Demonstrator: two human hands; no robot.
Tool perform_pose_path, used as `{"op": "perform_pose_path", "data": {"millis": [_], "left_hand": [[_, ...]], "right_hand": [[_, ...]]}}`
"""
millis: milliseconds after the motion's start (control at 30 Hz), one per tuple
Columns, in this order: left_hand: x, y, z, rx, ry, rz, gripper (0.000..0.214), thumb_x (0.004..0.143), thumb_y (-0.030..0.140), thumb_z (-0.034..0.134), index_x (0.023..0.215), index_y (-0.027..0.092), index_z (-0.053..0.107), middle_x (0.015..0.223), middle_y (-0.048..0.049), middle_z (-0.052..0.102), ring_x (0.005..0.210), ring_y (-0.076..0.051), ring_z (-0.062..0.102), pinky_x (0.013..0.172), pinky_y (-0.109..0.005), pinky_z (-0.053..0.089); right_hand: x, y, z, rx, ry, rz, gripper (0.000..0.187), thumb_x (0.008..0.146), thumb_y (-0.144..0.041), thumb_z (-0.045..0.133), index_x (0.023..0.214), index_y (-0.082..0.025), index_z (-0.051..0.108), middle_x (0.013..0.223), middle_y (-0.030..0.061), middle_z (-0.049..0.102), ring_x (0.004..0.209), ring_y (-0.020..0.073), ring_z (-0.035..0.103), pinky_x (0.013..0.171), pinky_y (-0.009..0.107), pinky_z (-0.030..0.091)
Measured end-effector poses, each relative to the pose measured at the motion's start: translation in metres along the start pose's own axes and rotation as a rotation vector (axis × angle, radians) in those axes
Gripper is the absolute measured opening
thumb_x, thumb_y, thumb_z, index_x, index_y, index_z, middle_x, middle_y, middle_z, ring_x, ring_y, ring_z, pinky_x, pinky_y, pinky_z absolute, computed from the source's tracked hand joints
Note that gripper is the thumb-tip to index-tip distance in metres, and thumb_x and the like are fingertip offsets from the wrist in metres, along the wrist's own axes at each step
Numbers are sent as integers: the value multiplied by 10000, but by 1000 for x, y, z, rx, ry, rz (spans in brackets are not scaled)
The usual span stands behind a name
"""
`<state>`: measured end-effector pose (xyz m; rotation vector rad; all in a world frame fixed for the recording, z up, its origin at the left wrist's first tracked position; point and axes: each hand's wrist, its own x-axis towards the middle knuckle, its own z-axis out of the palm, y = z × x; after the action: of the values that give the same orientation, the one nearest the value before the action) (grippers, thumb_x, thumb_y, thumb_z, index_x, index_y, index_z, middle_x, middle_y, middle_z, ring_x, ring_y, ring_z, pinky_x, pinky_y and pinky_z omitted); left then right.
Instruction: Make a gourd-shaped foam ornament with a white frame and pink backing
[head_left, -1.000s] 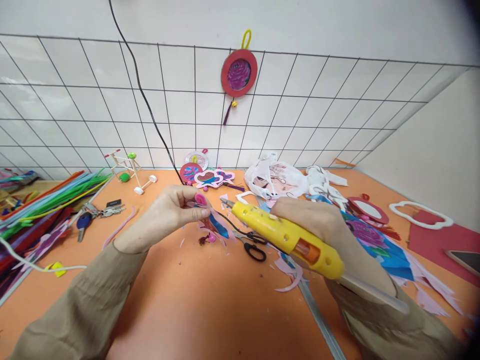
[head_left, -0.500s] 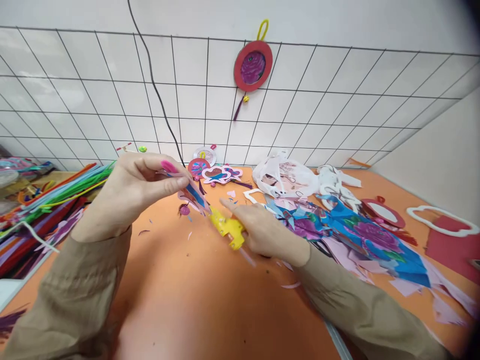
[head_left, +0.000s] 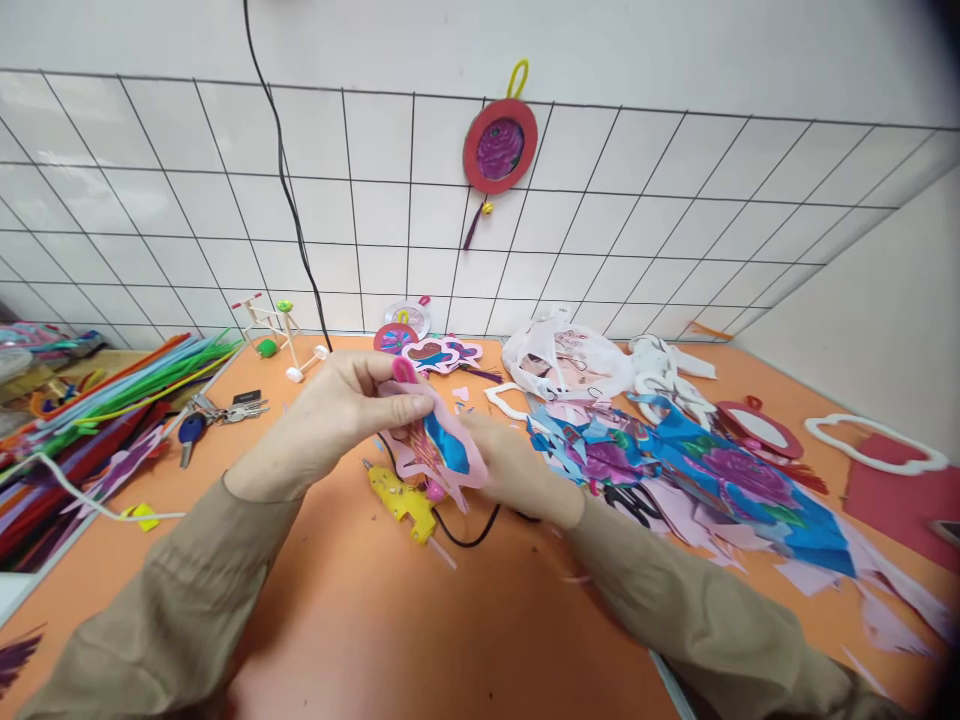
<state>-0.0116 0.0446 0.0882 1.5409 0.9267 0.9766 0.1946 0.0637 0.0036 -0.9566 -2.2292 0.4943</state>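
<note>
Craft rm: pipe cleaners [head_left: 112, 385], paper scraps [head_left: 697, 470]

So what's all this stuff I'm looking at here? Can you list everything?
paper cut-out: one, pink with blue and red print, held up at centre
glue gun: one, yellow, lying flat below the cut-out
pipe cleaners: a heap, many colours, far left
round ornament: one, red and purple, hanging on the wall grid
printed scraps: a pile, blue, purple, pink, at right
table: one, orange
left hand: pinches the cut-out's top
right hand: at the cut-out's right edge, fingers hidden
</note>
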Motion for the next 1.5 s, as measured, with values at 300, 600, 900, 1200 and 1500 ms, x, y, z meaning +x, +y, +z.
{"op": "perform_pose_path", "data": {"millis": [300,600,900,1200,1500], "left_hand": [[6,-5,32,-11,78,-92,254,650,275,806,793,126,659,590,-15,684,514,-162,652,504,-264,551],[7,-10,43,102,54,-90,181,677,213,756,798,143,642,653,-6,663,541,-146,635,491,-240,517],[5,-3,19,247,-138,-126,240,759,371,698,655,157,671,574,-3,586,495,-100,490,417,-203,339],[8,-10,13,195,-142,-87,391,819,438,649,551,166,559,505,24,459,470,-89,387,457,-237,276],[11,-16,14,174,-123,-123,392,811,449,662,566,155,575,515,25,475,478,-82,399,466,-227,294]], "right_hand": [[1,-39,-39,425,217,81,219,820,-365,653,919,-171,668,853,53,696,754,163,634,656,291,492],[3,-44,-31,272,283,65,129,785,-180,563,661,-176,601,627,-5,613,574,107,514,556,254,421],[1,-38,-38,231,178,41,192,826,-202,542,637,-172,545,603,-11,563,569,105,495,537,244,388],[0,-30,-42,421,177,98,272,897,-386,524,812,-166,661,699,15,620,637,126,545,566,256,418],[2,-30,-38,394,125,124,160,772,-212,603,624,-172,558,604,-9,581,570,99,496,530,233,399]]}}
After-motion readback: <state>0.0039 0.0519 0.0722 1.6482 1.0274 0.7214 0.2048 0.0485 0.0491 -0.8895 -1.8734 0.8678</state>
